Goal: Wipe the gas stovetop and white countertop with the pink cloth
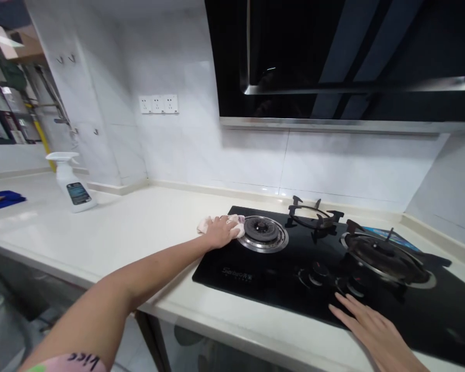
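Observation:
My left hand presses a pale, crumpled cleaning cloth onto the left edge of the black gas stove, beside the left burner. The fingers curl over the cloth, whose middle is hidden under the palm. That burner has no pan support on it. My right hand lies at the stove's front edge with its fingers stretched out and nothing held. Its fingertips are just below the right control knob. The left control knob stands close by.
A removed pan support sits at the back of the stove. Over the right burner is another dark pan support. A white spray bottle and a blue cloth are on the left counter. The black range hood overhangs the stove.

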Action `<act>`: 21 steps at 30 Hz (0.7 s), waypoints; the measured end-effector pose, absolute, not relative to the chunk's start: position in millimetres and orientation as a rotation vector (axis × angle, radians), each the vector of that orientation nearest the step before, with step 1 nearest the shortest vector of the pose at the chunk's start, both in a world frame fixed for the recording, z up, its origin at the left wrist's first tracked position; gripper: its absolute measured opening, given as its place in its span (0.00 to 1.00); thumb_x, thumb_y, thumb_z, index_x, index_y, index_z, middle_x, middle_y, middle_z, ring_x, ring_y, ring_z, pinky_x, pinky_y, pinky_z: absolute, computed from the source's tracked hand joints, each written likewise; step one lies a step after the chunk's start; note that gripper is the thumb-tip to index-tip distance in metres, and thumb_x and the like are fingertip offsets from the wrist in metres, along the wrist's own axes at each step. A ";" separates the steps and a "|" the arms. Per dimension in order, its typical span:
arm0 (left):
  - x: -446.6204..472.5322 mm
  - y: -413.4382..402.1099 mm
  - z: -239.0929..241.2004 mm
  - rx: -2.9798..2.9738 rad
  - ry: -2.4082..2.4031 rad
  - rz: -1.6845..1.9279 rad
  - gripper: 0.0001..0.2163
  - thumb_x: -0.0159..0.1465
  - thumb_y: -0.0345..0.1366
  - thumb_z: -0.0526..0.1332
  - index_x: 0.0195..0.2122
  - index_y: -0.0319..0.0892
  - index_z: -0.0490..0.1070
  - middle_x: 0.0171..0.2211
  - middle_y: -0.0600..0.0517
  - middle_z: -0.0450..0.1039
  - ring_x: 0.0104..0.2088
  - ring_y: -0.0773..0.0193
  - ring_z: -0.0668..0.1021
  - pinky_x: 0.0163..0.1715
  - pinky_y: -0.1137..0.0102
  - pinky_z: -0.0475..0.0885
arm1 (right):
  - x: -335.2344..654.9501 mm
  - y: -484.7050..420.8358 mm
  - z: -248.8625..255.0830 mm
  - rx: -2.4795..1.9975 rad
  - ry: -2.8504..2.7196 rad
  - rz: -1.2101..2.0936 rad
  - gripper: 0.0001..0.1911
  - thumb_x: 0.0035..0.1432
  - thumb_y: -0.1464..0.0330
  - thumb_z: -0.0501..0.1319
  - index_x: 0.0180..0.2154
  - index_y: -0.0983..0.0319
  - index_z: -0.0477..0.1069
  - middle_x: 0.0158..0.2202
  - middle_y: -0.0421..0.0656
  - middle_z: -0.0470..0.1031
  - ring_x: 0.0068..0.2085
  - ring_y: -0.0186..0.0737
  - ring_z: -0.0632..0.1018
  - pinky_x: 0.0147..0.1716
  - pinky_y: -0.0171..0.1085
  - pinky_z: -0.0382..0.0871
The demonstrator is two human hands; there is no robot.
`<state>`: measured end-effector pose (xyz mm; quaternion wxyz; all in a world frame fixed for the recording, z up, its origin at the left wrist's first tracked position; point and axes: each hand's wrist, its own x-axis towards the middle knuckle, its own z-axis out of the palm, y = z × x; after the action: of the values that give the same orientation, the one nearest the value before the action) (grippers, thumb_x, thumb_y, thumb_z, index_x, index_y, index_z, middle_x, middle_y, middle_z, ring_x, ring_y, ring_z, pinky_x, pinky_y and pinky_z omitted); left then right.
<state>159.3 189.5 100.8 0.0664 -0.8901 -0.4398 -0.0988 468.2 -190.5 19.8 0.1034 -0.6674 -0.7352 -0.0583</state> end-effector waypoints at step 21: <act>298.0 72.8 98.8 -3.027 -0.428 -0.314 0.25 0.77 0.52 0.42 0.65 0.59 0.71 0.62 0.46 0.71 0.59 0.46 0.73 0.60 0.50 0.66 | 453.4 -185.7 34.4 -1.972 -2.145 -0.167 0.45 0.60 0.41 0.65 0.72 0.51 0.60 0.74 0.51 0.57 0.72 0.67 0.62 0.67 0.67 0.64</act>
<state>298.0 72.8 98.8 0.0340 -0.9844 -0.1391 -0.1021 453.4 -185.7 34.4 0.1113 -0.6715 -0.7304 -0.0570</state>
